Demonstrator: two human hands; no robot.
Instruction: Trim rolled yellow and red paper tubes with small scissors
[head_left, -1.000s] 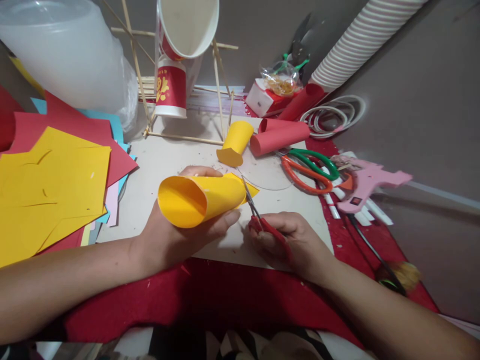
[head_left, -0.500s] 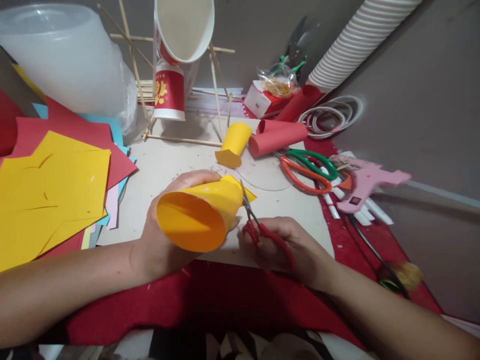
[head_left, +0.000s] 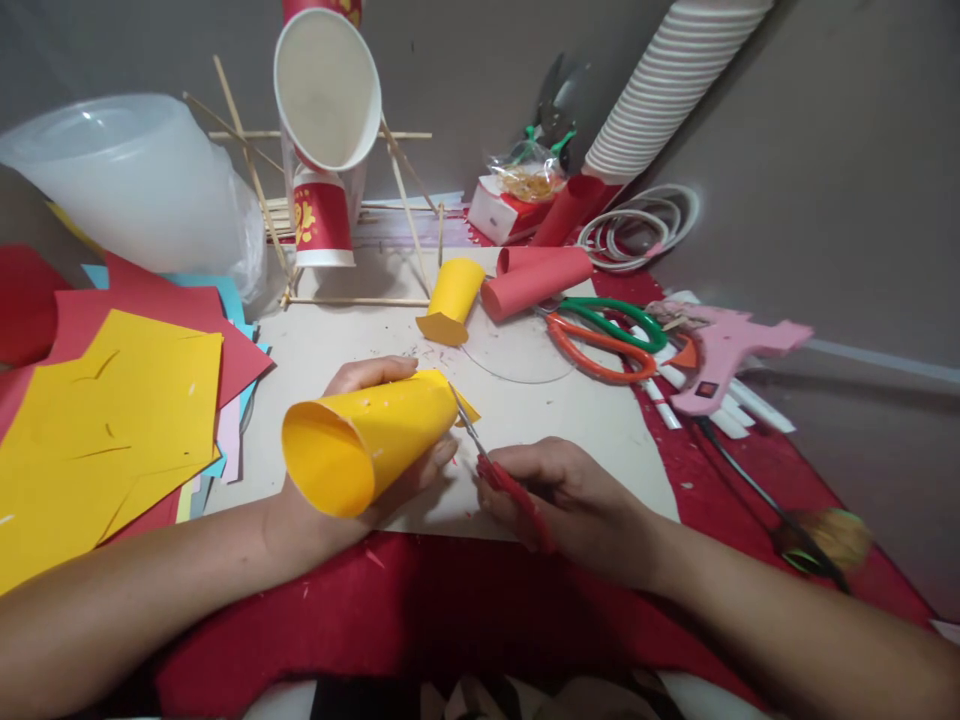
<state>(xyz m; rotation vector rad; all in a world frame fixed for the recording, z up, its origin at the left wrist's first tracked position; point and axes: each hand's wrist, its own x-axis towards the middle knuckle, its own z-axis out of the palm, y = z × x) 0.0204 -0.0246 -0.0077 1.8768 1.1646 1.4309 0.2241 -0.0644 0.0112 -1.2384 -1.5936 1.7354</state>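
My left hand (head_left: 375, 375) is wrapped round a yellow paper cone (head_left: 390, 430), its wide mouth facing me and to the left. Small red-handled scissors (head_left: 517, 495) sit in my right hand (head_left: 577, 500), with the fingers closed round the handles. Their blades meet the far right end of the cone, where a small yellow flap of paper sticks out. Just behind the cone, a short yellow paper tube (head_left: 456, 295) with a flared edge lies on the pale board (head_left: 600, 440).
Coloured paper sheets (head_left: 165, 380) lie at left. A stick frame (head_left: 360, 301) with paper cups (head_left: 326, 215) stands behind. On the right are rolled red paper (head_left: 536, 283), large green-and-orange-handled scissors (head_left: 600, 345), a pink glue gun (head_left: 735, 350), and a stack of cups (head_left: 667, 90).
The cone has turned so its mouth points more to the left. The red scissors have tilted, and the blades stay at its far end. The camera view has shifted a little.
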